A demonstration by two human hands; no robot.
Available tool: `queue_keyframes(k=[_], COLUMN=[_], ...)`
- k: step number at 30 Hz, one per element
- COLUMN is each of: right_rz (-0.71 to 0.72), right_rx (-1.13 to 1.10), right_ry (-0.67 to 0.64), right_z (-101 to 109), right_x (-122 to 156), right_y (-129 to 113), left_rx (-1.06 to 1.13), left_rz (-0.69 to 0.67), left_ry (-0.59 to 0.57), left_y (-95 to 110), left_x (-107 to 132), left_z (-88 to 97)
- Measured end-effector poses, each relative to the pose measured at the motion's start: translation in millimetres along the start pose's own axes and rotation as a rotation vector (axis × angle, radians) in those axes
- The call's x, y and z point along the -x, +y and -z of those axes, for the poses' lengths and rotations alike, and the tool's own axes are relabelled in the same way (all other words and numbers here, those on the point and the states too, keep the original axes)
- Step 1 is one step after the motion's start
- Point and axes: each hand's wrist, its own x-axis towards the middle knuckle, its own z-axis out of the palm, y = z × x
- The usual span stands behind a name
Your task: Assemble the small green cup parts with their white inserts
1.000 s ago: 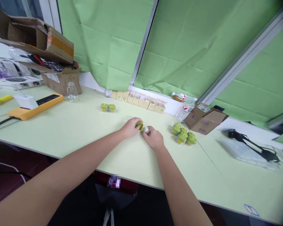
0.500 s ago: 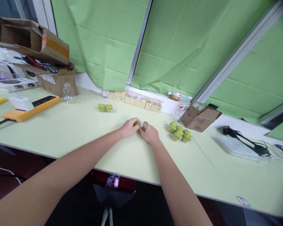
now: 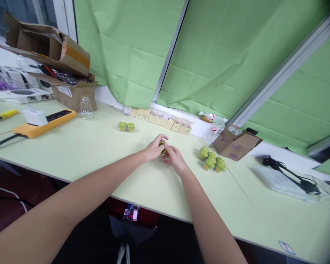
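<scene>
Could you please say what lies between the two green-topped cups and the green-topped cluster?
The head view shows the left hand holding a green piece, the right hand at it, and clear plastic beside the left hand.

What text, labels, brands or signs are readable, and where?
None legible.
Purple print and white sticker on brown cardboard box, right: too small.
White paper label on lower brown cardboard box, far left: too small.
Red-and-white labels on clear plastic bottles: blurred.
Green square labels on small beige cartons: too small.
Blue-and-red sticker on pale tabletop: illegible.
</scene>
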Motion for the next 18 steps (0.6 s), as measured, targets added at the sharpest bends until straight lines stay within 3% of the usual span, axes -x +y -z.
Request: queue_keyframes(k=[4,8,11,13,18], right_rz=[-0.042,-0.072,-0.054,-0.011,0.081], right_rx=[-0.280,-0.410,-0.472,-0.499,-0.523], right_ry=[-0.045,-0.131,-0.119,-0.066,0.027], right_z=[0.4,1.8,1.0,1.0,3.8], right_x=[1.0,1.9,1.1,0.0,-2.0], right_y=[-0.4,1.2,2.2,1.7,-1.1], left_rx=[-0.130,-0.184,-0.207,-0.245,-0.362], left_rz=[-0.105,-0.128,-0.143,-0.156,-0.119], left_ry=[-0.034,-0.042,-0.039,0.037,0.363], left_y=[2.8,3.0,0.7,-1.4,-3.1], left_x=[2.4,2.9,1.9,1.4,0.8], left_z=[2.9,5.3,5.1,4.1,2.2])
